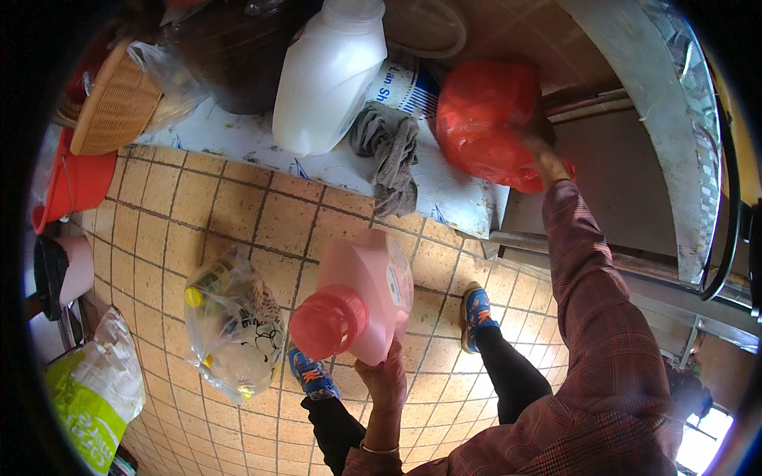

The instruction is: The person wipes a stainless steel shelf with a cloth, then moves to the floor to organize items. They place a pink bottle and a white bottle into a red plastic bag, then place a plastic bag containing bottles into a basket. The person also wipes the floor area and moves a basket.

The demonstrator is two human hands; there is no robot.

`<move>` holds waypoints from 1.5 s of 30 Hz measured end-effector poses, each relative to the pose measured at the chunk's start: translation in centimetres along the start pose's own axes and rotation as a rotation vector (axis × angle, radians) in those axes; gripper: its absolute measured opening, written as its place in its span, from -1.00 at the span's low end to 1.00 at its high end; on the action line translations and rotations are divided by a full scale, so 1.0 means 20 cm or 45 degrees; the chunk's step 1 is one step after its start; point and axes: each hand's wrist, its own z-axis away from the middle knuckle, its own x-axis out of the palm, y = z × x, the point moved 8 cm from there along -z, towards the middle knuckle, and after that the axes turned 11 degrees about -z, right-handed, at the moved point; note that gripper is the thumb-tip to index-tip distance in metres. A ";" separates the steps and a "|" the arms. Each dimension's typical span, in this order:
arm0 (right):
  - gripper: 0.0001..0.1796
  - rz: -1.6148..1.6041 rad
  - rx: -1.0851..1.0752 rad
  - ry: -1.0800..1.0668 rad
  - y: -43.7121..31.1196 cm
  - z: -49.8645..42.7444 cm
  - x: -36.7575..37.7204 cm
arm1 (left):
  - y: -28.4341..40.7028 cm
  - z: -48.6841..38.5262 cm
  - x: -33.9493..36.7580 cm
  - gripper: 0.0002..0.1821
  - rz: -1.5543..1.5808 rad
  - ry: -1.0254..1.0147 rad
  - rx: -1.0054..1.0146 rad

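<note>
My left hand [384, 378] holds a pink plastic jug [363, 273] by its side, tilted above the tiled floor. The jug has a wide, translucent red cap [330, 321] that faces the lower left. At the upper right, my right hand [540, 152] reaches onto a bulging red plastic bag [479, 125]. Motion blur covers that hand, and its fingers cannot be made out clearly. The bag rests on a low, white-covered shelf [455, 199]. Left of it, a crumpled grey cloth [393, 152] hangs over the shelf's front edge, beside a white plastic jug [330, 77] without a visible cap.
A clear plastic bag of bottles [235, 333] lies on the floor left of my feet. Along the left stand a red bucket [89, 181], a wicker basket [116, 98], a pink bin [76, 268] and a green-and-white bag [98, 392]. A curved metal edge [661, 119] borders the right.
</note>
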 end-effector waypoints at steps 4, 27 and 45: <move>-0.39 0.159 0.026 -0.072 0.09 0.01 0.06 | -0.01 0.00 -0.01 -0.69 0.009 0.023 -0.049; -0.39 -0.041 0.175 -0.384 -0.09 0.38 0.02 | -0.01 -0.01 -0.16 -0.53 0.013 0.155 0.052; -0.59 -0.135 0.273 0.107 0.15 0.17 -0.29 | -0.04 -0.03 -0.23 -0.59 -0.046 0.192 0.080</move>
